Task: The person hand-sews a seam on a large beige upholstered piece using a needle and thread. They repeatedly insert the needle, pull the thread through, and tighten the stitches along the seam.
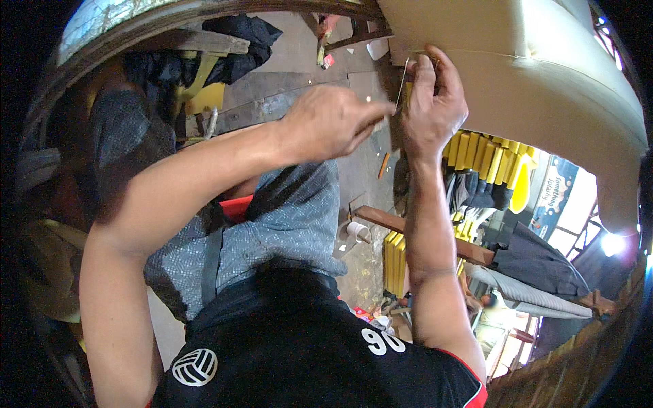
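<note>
At the top centre a thin pale strand [401,85], either thread or a curved needle, runs between my hands. My left hand [326,122] is slightly blurred; its fingers are closed in a pinch at the strand's lower end. Higher and to the right, my right hand [433,105] has curled fingers, with thumb and forefinger pinched at the left edge of a large cream upholstered piece [578,102]. What lies inside that pinch is mostly hidden. A seam line crosses the cream cover, to the right of my right fingertips.
Yellow slats [486,160] are stacked beneath the cream piece. A wooden bar [381,219] and a white spool [358,232] are right of my lap. Black cloth [241,34] lies at the upper left, a dark cover [537,262] at the right. Another person [493,316] is in the background.
</note>
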Tool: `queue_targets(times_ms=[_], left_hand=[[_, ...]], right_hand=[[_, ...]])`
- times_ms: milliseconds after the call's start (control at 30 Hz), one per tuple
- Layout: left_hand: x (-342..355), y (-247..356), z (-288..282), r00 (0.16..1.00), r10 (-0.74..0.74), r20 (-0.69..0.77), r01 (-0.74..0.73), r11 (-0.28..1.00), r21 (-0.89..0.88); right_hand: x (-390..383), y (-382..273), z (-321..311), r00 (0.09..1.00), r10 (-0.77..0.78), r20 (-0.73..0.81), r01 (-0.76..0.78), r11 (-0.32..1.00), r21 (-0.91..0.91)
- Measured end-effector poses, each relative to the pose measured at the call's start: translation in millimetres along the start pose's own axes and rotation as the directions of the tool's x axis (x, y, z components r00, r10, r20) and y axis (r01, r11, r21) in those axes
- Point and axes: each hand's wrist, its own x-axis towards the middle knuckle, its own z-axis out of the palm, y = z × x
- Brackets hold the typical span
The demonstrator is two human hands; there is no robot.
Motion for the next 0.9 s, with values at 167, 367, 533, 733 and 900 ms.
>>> queue_targets(times_ms=[167, 367, 533, 733, 900], left_hand=[[-16, 17, -4, 0.970, 0.227, 0.091, -0.237, 0.964, 0.123], [-2, 18, -38, 0.956, 0.143, -0.255, -0.090, 0.973, 0.210], [43, -16, -11, 0.944, -0.070, -0.321, 0.175, 0.934, 0.311], [73, -29, 1, 0.969, -0.050, -0.241, 0.159, 0.874, 0.458], [73, -26, -1, 0.991, -0.017, -0.133, 0.099, 0.762, 0.640]], right_hand=[[-27, -17, 5, 0.941, 0.339, 0.006, -0.271, 0.741, 0.614], [-35, -9, -13, 0.917, 0.389, 0.083, -0.342, 0.666, 0.663], [-38, -7, -16, 0.904, 0.405, 0.140, -0.372, 0.581, 0.724], [-47, -6, -25, 0.895, 0.424, 0.141, -0.375, 0.541, 0.753], [-70, 4, -21, 0.895, 0.393, 0.210, -0.390, 0.464, 0.795]])
